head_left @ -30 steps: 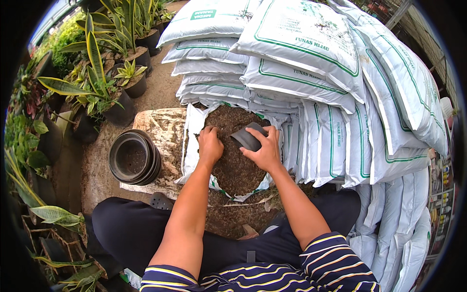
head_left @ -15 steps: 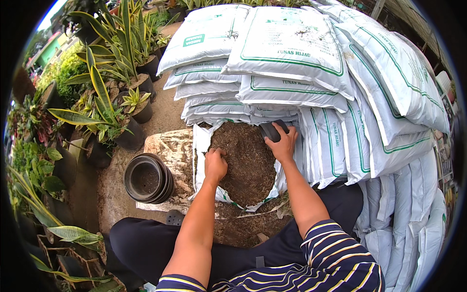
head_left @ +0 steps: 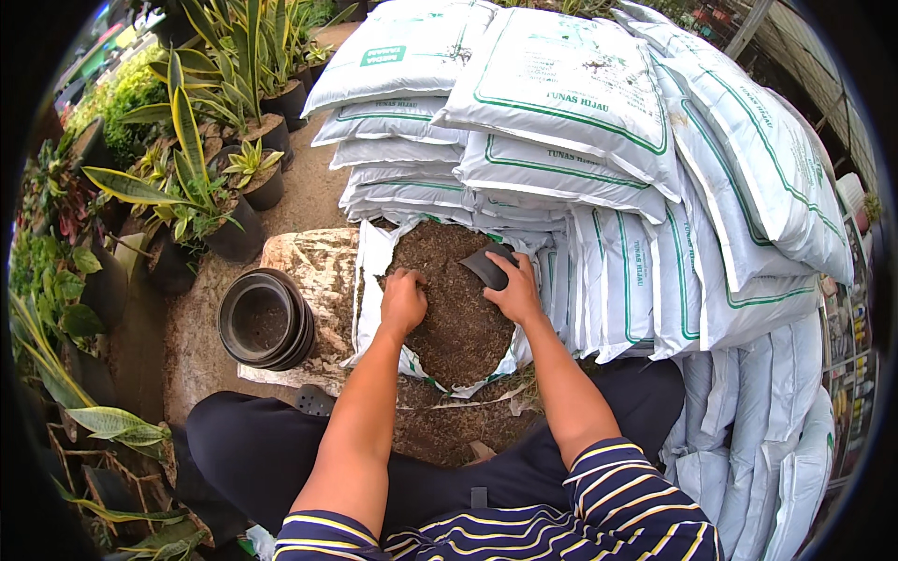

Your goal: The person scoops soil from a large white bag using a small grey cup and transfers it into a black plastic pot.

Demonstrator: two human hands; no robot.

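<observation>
An opened white bag (head_left: 367, 304) full of dark brown soil (head_left: 458, 327) stands in front of my crossed legs, its edge folded down. Over the right far part of the soil, my right hand (head_left: 516, 292) grips a curved black plastic piece (head_left: 488, 266), thumb on the near side and fingers over its top. My left hand (head_left: 404, 301) is at the left side of the soil, its fingers curled in and touching it. Whatever may be inside those fingers is hidden.
Left of the bag, nested black pots (head_left: 266, 320) stand on a soil-smeared sheet (head_left: 327, 262). Stacked white sacks (head_left: 561, 84) rise behind and to the right. Potted snake plants (head_left: 192, 140) line the left side.
My right hand has brought the black plastic piece from the bag's right rim inward over the soil. The left hand stays at the soil's left side. The whole view has shifted slightly.
</observation>
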